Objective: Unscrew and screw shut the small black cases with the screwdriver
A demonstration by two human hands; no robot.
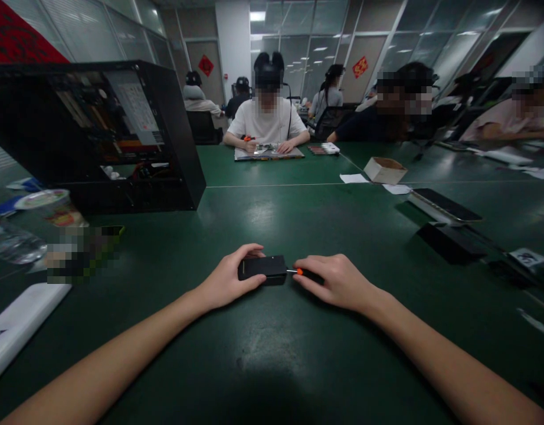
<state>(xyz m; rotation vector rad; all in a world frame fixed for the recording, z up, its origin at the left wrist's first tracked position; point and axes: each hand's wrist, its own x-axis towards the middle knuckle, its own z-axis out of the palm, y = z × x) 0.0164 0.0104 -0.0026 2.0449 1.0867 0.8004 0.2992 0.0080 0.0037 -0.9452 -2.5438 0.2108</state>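
A small flat black box [262,268] lies on the green table [272,354] in front of me. My left hand [230,277] is wrapped round its left end, fingers over the top, thumb along the near side. My right hand [336,280] is closed on a small screwdriver [298,271] with an orange collar. Its thin metal tip touches the right end of the black box. The handle is hidden inside my fingers.
An open black computer case [99,136] stands at the far left. A white flat object [19,321], a lidded cup [51,206] and a plastic bottle [13,242] lie near the left. A small cardboard box [384,170], a phone [446,205] and a black block [449,243] sit to the right. Other people sit across the table.
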